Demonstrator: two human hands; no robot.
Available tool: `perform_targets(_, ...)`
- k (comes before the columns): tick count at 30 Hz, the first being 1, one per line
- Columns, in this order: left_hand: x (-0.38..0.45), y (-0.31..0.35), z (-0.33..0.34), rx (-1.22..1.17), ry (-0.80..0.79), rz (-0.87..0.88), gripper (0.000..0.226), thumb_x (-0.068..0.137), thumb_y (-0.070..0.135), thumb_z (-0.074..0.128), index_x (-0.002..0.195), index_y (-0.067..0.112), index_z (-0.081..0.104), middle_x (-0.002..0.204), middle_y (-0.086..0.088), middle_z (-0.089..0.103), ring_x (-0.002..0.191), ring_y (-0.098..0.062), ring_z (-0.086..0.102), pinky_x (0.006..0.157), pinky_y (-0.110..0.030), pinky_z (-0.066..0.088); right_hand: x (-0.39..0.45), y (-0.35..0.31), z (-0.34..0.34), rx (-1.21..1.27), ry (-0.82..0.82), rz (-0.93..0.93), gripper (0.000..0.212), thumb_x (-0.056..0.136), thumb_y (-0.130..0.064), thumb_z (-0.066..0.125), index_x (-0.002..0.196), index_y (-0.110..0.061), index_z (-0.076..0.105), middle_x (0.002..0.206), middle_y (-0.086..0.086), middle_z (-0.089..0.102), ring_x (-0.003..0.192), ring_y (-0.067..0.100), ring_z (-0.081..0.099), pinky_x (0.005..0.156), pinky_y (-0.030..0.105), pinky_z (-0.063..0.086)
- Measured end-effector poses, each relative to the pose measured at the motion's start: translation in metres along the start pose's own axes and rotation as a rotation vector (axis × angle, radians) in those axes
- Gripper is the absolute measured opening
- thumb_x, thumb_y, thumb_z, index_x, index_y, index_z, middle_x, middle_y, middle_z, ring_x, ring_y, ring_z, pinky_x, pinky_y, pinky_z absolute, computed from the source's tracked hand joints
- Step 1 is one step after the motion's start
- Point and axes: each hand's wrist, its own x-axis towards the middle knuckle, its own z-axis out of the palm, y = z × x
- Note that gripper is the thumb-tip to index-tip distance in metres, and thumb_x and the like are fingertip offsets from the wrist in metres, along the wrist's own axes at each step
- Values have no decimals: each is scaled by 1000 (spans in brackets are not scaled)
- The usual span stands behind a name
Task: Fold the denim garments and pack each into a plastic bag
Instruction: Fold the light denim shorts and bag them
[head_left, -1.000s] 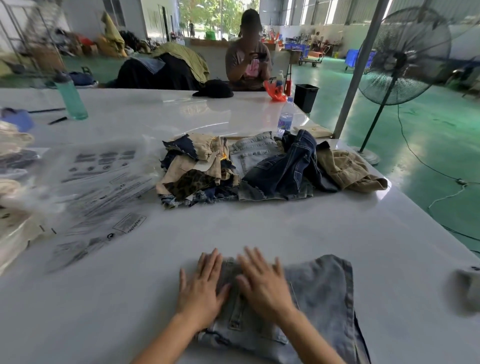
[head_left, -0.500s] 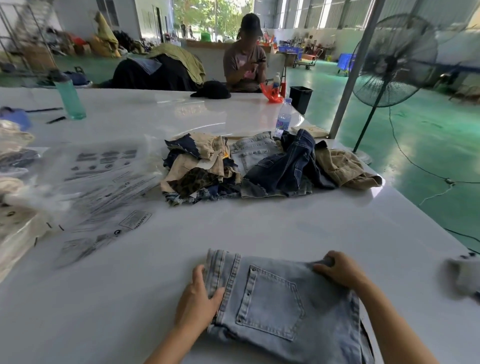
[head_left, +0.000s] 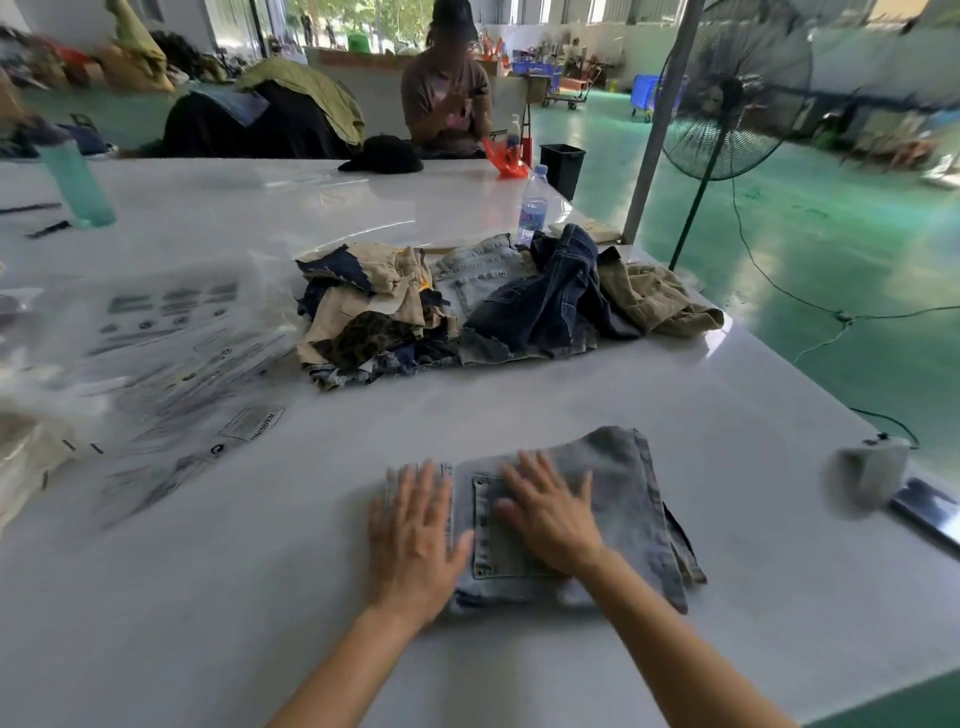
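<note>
Both hands lie flat with straight, spread fingers, grasping nothing: the left hand (head_left: 415, 535) presses palm down on the left edge of the folded denim garment (head_left: 613, 499), its fingertips over the waistband end, and the right hand (head_left: 550, 512) presses just beside it on the stitched back pocket (head_left: 488, 540), whose corners carry small metal rivets. That garment is pale, washed-out blue denim, folded into a thick, roughly square packet with several layered edges stacked at its right side; it rests on the smooth, glossy white table (head_left: 519, 421), and most of its cloth extends to the right of and beyond the two palms. Farther from the person than the folded garment sits a loose pile of garments (head_left: 493, 306): dark indigo denim with pale stitching, light blue denim, tan cloth and a leopard-patterned piece, all crumpled and overlapping. Left of the folded garment, thin clear plastic bags (head_left: 171, 353) with dark printed markings and a warning label lie spread flat on the table, blurred. Behind the pile stands a clear plastic water bottle (head_left: 533, 208) with a blue label, and far to the left of the pile a translucent green bottle (head_left: 78, 187). Right of the folded garment, near the table's edge, lies a blurred whitish object (head_left: 867, 470) that I cannot identify.
</note>
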Motion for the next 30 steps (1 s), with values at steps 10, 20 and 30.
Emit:
perform_targets(10,14,-39,3,-76,-155,79,52,94,47,41,142,27,42,155,9,25,143,-10,20,116,-55,13,33,-46,14,41,-87,11,59,98,-56,15,151,-35,1,159,-11,-9,146,15,-16,110,60,-16)
perform_targets(20,72,-241,-63,355,-95,-728,35,92,14,44,125,6,51,130,-14,51,120,-33,46,94,-38,41,34,-46,34,37,29,46,66,87,-70,3,148,-46,-1,158,-18,-2,142,4,-17,114,48,-19)
perform_targets(30,68,-124,-75,-271,192,-208,26,80,-7,59,69,14,50,75,-11,48,72,-35,52,66,-40,38,33,-48,28,30,37,80,62,89,-69,7,147,-49,-1,157,-22,-2,142,1,-15,116,43,-17)
